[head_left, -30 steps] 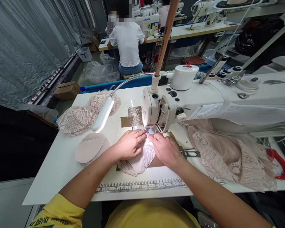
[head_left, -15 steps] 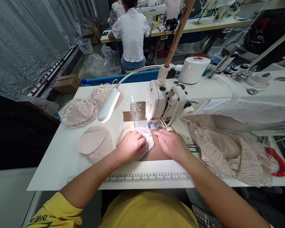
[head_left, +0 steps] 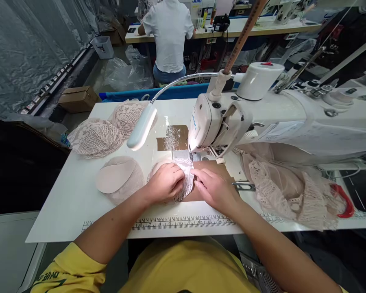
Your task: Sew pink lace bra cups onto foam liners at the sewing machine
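A pale lace cup piece (head_left: 186,173) lies on the white table (head_left: 70,203) just in front of the white sewing machine (head_left: 262,118) head and its needle area. My left hand (head_left: 165,182) rests curled on the left part of the lace, fingers closed over it. My right hand (head_left: 213,188) pinches the lace's right edge, over a brown patch on the table. The two hands almost touch each other.
Lace cups (head_left: 94,136) and beige foam pads (head_left: 114,179) sit at the left. A heap of lace fabric (head_left: 286,191) lies under the machine arm at the right, by red-handled scissors (head_left: 341,199). A gooseneck lamp (head_left: 142,128) hangs over the table. Another person (head_left: 170,36) sits behind.
The lace piece has been turned and bunched leftward under my hands. My right hand came in to pinch its edge. The camera tilted down slightly.
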{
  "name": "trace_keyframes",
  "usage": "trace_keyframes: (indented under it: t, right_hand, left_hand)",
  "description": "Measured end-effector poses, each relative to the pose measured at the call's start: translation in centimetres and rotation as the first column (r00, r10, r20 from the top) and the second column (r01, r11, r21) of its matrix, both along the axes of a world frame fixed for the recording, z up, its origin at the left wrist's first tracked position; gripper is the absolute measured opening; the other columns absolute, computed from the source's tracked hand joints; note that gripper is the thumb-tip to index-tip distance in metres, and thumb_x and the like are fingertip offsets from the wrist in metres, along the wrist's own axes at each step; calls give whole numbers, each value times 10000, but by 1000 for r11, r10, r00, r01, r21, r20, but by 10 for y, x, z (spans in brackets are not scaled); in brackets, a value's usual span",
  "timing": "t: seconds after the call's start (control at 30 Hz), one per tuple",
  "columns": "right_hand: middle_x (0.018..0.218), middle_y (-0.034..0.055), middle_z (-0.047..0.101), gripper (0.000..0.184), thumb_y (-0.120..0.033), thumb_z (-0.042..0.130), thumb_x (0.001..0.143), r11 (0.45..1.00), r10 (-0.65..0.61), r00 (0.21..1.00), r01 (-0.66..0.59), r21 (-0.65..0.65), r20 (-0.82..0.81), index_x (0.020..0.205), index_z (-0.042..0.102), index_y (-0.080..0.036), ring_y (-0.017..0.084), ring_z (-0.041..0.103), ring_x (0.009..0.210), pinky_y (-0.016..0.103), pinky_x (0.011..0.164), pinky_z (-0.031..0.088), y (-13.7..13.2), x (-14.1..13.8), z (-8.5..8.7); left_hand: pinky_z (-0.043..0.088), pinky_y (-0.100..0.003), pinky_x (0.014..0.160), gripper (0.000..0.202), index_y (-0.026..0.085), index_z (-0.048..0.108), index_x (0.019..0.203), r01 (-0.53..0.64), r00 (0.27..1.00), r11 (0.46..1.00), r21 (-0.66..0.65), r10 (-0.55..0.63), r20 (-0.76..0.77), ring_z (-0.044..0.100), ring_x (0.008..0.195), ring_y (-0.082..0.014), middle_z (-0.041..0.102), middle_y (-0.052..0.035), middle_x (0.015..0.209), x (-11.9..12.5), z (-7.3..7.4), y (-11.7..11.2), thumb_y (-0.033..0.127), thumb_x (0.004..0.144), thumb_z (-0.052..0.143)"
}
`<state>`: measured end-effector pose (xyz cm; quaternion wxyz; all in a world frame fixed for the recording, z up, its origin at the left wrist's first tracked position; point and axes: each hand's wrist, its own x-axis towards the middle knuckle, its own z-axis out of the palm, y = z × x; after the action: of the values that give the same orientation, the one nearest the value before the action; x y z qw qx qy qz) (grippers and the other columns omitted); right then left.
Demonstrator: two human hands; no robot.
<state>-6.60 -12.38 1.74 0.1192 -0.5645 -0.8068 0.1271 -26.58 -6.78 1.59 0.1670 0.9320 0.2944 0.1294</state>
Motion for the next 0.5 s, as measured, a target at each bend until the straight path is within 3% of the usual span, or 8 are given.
trace_keyframes:
  t: [0.1, 0.2, 0.37, 0.5]
  right_hand:
    - [827, 28, 633, 249, -162, 443, 893, 998, 26, 993, -19, -67, 116, 1048, 628, -219, 159, 582, 722, 256, 603, 360, 4, -2, -3]
    - [791, 21, 608, 224, -136, 453, 879, 997, 39, 991, -30, -71, 132, 930, 655, -219, 150, 561, 713, 255, 593, 332, 0, 5, -5]
    - [818, 43, 599, 292, -103, 415, 888, 992, 100, 987, -109, 70, 125, 1054, 639, -190, 163, 522, 736, 269, 647, 339, -18, 14, -13]
    - [802, 41, 586, 367, -37, 415, 841, 983, 95, 977, -122, 135, 190, 1109, 621, -180, 177, 479, 741, 286, 681, 331, -27, 11, -19]
  left_hand:
    - [418, -315, 689, 123, 177, 533, 754, -17, 999, 999, -32, 18, 31, 500, 715, -185, 578, -51, 735, -2, 1, 1, 173, 816, 427]
    - [420, -308, 673, 137, 183, 507, 733, -44, 996, 997, -69, 50, 76, 486, 688, -173, 552, -36, 712, -4, 2, 3, 176, 825, 405]
    - [423, -312, 723, 141, 176, 536, 792, -28, 997, 996, -87, 34, 74, 512, 745, -176, 576, -37, 765, -7, 1, 4, 233, 873, 436]
    - [419, -331, 777, 181, 156, 600, 926, 77, 997, 997, 16, -77, 19, 540, 864, -204, 619, -81, 916, -6, -2, 1, 248, 898, 447]
